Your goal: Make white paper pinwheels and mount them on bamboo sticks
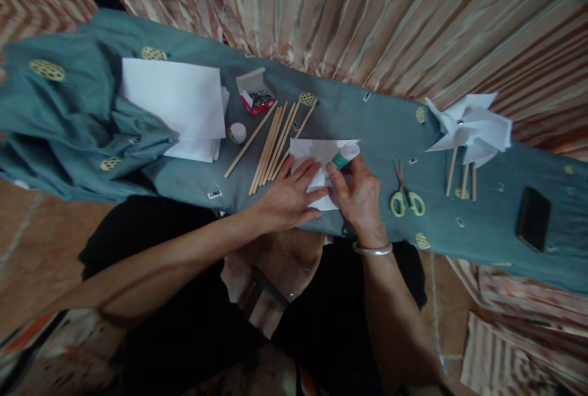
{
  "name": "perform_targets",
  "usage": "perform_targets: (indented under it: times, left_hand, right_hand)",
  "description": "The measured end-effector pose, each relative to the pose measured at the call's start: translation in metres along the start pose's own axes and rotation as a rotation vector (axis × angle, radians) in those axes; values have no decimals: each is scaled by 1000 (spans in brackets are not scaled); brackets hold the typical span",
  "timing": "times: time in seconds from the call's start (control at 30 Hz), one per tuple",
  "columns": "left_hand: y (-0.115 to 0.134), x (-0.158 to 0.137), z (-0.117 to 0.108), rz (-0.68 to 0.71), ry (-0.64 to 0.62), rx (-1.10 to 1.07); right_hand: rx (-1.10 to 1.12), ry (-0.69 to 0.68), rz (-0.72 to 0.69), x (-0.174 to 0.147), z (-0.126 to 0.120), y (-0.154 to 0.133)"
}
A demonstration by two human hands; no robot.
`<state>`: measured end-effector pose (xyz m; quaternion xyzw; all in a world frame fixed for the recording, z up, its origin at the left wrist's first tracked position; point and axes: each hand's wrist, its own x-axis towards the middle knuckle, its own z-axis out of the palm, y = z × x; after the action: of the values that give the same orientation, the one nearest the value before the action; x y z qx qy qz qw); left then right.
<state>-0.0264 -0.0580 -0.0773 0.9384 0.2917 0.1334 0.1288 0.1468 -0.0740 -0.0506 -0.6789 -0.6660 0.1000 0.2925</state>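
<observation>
A white sheet of paper [321,149] with cut or folded parts lies on the cloth in front of me. My left hand [294,194] rests on it, fingers spread and pressing it down. A green and white glue stick [342,157] is gripped in my right hand [358,191], tilted, its lower end at the paper. Where exactly it touches is partly hidden by my fingers. Left of the paper, several wooden sticks [274,146] lie side by side, close to my left fingertips. A small white round cap [237,133] stands beyond them.
Green-handled scissors [404,193] lie right of my right hand. Farther right are paper pinwheels [480,123] on sticks and a black phone [533,218]. An open box of small metal pieces [257,96] and a stack of white paper [177,96] sit to the left.
</observation>
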Motion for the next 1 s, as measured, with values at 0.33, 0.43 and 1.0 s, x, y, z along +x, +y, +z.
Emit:
perform_targets:
  times: [0.33,0.43,1.0]
  left_hand:
    - [0,0,0,-2,0,-18]
    - [0,0,0,1,-7,6]
    - [-1,-1,-3,1,5,-9]
  right_hand:
    - [47,-59,-26,-1,1,-2]
    - [42,-83,-30,-1,-1,-4]
    - [317,75,128,-11,-25,22]
